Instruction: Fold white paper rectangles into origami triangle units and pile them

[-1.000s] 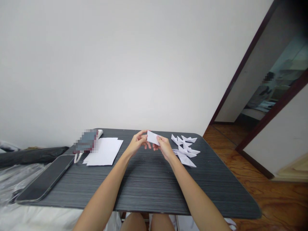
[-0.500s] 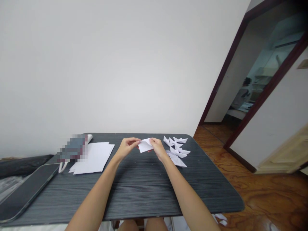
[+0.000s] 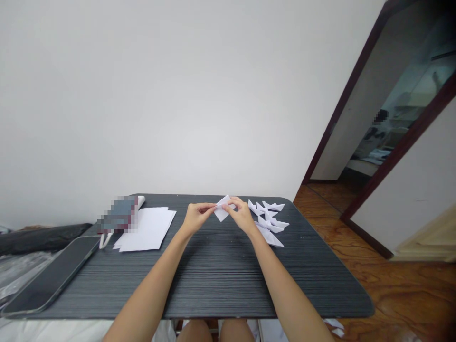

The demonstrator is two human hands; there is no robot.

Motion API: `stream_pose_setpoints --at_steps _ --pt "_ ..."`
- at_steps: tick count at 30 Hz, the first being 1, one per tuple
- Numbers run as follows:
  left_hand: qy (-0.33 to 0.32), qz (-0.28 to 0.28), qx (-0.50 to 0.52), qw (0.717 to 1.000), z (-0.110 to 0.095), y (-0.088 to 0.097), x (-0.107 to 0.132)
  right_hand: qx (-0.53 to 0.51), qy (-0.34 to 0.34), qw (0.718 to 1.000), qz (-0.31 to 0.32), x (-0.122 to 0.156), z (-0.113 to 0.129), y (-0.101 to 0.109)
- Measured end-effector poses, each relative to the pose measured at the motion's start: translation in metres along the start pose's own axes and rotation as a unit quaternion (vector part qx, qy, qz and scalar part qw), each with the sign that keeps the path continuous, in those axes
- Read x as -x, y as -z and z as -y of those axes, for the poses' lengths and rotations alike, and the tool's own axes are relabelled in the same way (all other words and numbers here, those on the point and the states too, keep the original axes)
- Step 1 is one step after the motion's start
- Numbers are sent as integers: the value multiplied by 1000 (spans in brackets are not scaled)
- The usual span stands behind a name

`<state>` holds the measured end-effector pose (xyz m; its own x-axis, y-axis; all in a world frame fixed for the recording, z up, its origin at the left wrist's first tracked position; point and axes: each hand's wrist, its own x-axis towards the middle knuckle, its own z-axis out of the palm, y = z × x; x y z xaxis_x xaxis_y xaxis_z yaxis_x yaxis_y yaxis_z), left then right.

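Note:
Between my two hands, above the far half of the dark table, is a small folded white paper [image 3: 221,214], turned so that its corners point up and down. My left hand [image 3: 198,216] pinches its left corner between thumb and fingers. On the other side my right hand [image 3: 242,214] grips it, the thumb on the near face and the fingers partly hidden behind. Just right of my right hand lie several folded paper boats [image 3: 271,224] in a loose cluster.
Flat white paper sheets [image 3: 147,230] lie on the left of the dark table [image 3: 221,280], beside a blurred-out object [image 3: 119,213] and a black phone-like slab [image 3: 53,275]. White paper scraps [image 3: 335,327] are on the floor at right. A person sits beyond the doorway.
The folded paper has turned from a flat rectangle to a diamond stance, and my right fingers have shifted on it. The whole view has swung slightly left.

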<state>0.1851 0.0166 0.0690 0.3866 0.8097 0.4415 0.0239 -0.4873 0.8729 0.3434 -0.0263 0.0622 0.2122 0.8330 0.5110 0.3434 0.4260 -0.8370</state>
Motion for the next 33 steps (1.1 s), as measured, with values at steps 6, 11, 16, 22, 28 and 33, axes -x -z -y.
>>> stream_pose_setpoints --at_steps 6,11,16,22,28,33 --pt "2 20 7 1000 -4 -5 2 -118 -65 991 -20 -2 -6 -1" --pt "20 14 45 999 -3 -7 3 -172 -96 980 -22 -1 -5 -2" --pt "22 23 49 998 0 -8 2 -170 -82 982 -17 0 -5 -2" --pt "21 47 25 998 -2 -9 3 -148 -74 986 4 2 -1 -2" --pt "16 51 23 998 -2 -3 1 -202 -128 962 132 6 7 6" --pt "16 58 8 998 -7 2 -1 -255 -124 950 133 3 4 7"
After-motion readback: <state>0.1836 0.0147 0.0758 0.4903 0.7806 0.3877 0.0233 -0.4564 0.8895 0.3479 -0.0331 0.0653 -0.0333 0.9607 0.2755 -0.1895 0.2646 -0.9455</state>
